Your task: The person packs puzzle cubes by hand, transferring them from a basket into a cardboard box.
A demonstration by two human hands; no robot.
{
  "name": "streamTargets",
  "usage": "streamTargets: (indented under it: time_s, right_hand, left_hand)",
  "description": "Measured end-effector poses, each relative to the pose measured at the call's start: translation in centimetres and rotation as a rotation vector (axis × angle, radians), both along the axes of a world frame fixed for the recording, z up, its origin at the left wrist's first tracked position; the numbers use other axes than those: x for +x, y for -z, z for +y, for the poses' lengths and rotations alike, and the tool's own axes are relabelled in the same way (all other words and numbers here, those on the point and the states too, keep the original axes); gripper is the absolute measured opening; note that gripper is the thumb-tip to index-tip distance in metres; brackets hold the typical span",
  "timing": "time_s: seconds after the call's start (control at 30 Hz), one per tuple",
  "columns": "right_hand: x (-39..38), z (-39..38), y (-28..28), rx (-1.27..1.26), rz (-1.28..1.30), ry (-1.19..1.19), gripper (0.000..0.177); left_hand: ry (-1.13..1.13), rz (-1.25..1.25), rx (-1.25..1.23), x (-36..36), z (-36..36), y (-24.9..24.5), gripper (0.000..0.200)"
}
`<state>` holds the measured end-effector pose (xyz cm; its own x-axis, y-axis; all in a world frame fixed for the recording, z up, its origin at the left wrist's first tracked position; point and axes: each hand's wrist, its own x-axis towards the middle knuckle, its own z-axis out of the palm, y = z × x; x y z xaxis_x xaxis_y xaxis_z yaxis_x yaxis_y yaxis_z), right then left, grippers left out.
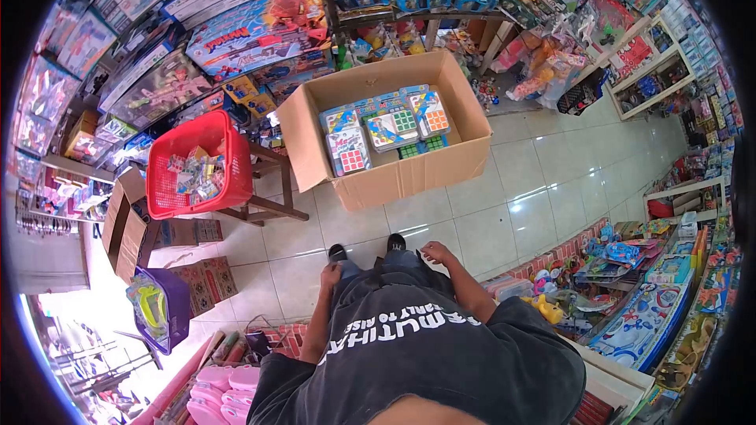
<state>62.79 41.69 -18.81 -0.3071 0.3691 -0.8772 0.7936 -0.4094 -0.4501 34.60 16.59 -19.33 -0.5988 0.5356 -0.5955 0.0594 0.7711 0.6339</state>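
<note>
Both left hand [330, 274] and right hand [435, 253], closure unclear, hang outside the near edge of the cardboard box [415, 186], its cube packs [390, 125] likely best held edgewise.

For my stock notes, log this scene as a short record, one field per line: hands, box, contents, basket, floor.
Left hand: lowered left hand near the thigh; no held object visible
Right hand: loosely curled right hand; no held object visible
Box: open brown cardboard box, ahead of both hands, touched by neither
Contents: multicoloured square puzzle cubes in printed packs
Basket: red perforated plastic basket on a brown wooden stool, left of the box, holding small packets
Floor: pale glossy square tiles
</note>
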Motion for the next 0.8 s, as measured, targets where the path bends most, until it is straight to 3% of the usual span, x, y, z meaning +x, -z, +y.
streamTargets:
  time_s: [0.3, 0.47, 0.53, 0.6, 0.67, 0.73, 0.8]
  right_hand:
    - [-8.7, -3.2, 0.3, 0.042, 0.025, -0.054, 0.033]
    - [-17.5, -9.0, -0.7, 0.088, 0.066, -0.153, 0.033]
    - [-20.9, -11.7, -1.2, 0.092, 0.096, -0.159, 0.028]
    - [-24.3, -13.7, -1.7, 0.038, 0.19, -0.239, 0.024]
    - [-27.1, -14.5, -0.9, 0.02, 0.191, -0.326, 0.024]
    - [-30.0, -14.9, -0.5, 0.177, 0.368, -0.544, 0.027]
    - [-33.5, -15.3, -4.0, 0.25, 0.306, -0.636, 0.025]
  left_hand:
    - [0.035, -0.097, 0.099, -6.0, -8.3, 2.7, 0.031]
    - [-0.152, -0.353, 0.167, -11.2, -13.9, 3.2, 0.031]
    - [-0.146, -0.346, 0.132, -13.5, -16.0, 3.2, 0.032]
    - [-0.016, -0.088, 0.038, -15.7, -17.4, 2.7, 0.032]
    - [-0.022, -0.039, 0.059, -17.3, -17.7, -0.2, 0.033]
    - [-0.13, -0.065, 0.247, -18.7, -18.1, -1.7, 0.032]
    - [-0.181, -0.05, 0.307, -19.6, -18.1, -3.4, 0.031]
